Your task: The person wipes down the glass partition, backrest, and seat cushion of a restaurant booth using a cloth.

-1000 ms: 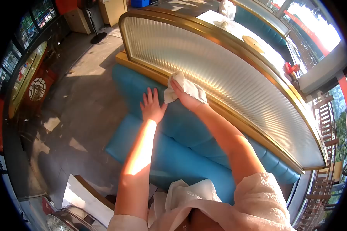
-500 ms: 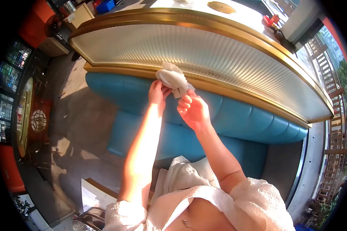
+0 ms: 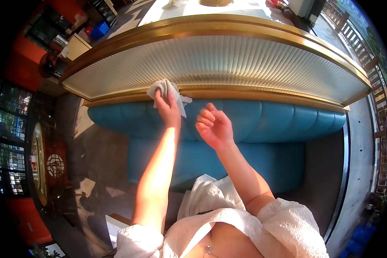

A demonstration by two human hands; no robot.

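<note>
A crumpled whitish cloth (image 3: 164, 86) is gripped in my left hand (image 3: 170, 111), the fingers pressed into its folds. One loose corner of it hangs out to the right. The cloth overlaps the lower gold trim of a ribbed glass partition (image 3: 228, 60); whether it touches the trim I cannot tell. My right hand (image 3: 215, 127) is apart from the cloth, in front of the blue seat back (image 3: 249, 118). Its fingers are curled into a loose fist, with nothing visible in them.
Below the seat back is a blue bench cushion (image 3: 262, 161). Behind the partition stands a white table (image 3: 159, 15) with a round gold inset (image 3: 216, 2). A fan (image 3: 48, 64) is at the left, and a wooden railing (image 3: 352, 32) runs along the right.
My right hand has let go of the cloth's edge. My left hand has moved left with the cloth, which is now bunched under its fingers. The view has shifted a little.
</note>
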